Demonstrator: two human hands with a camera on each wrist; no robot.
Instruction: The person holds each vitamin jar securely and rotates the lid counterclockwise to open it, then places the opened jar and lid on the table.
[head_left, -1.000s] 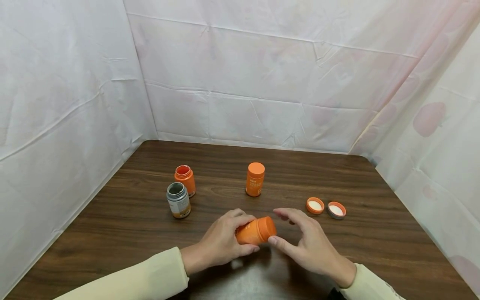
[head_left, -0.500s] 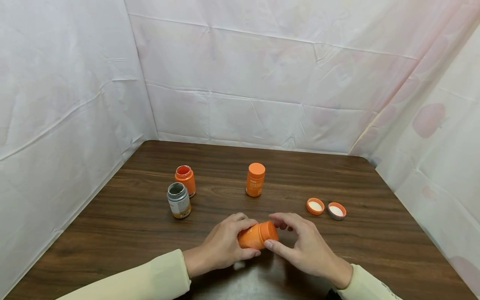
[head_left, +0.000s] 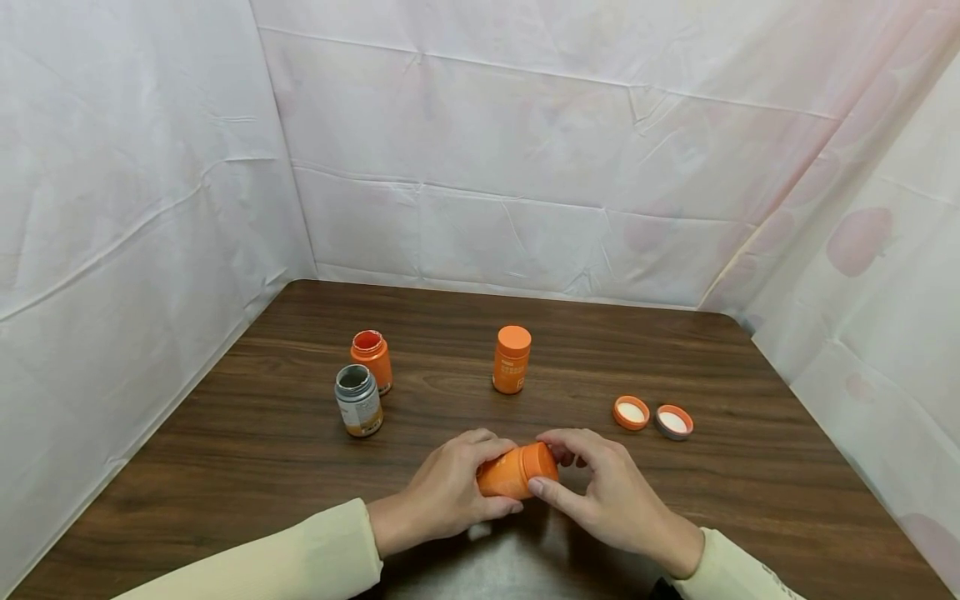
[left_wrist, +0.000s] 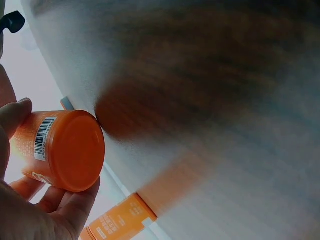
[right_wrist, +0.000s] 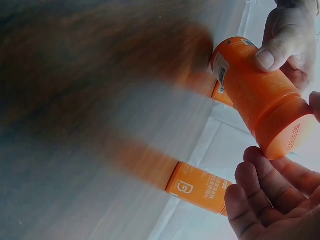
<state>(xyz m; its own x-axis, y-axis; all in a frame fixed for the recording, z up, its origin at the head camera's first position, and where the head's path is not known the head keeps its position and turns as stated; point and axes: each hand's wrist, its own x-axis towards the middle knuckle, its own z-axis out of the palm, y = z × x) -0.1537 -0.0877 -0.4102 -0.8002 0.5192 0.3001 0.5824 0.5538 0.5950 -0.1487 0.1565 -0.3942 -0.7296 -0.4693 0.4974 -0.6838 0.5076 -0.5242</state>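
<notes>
My left hand [head_left: 450,483] grips the body of an orange bottle [head_left: 504,475], tilted with its base to the left and its orange cap [head_left: 542,463] to the right. Thumb and fingers of my right hand [head_left: 611,492] pinch that cap at its rim. In the left wrist view, the base of the bottle [left_wrist: 77,150] and a barcode show beside the left fingers. From the right wrist, the top of the cap [right_wrist: 290,132] is visible, with fingertips against its edge. The cap sits on the bottle with no gap visible.
Another capped orange bottle [head_left: 512,360] stands upright behind the hands. To the left stand an uncapped orange bottle [head_left: 372,363] and an uncapped grey bottle [head_left: 358,402]. An orange cap [head_left: 631,412] and a grey-orange cap [head_left: 673,422] lie upturned on the brown table [head_left: 750,467] at right.
My right fingers have moved left and closed onto the bottle's cap. The bottle has shifted slightly right and towards me, still in my left hand. Everything else is unmoved.
</notes>
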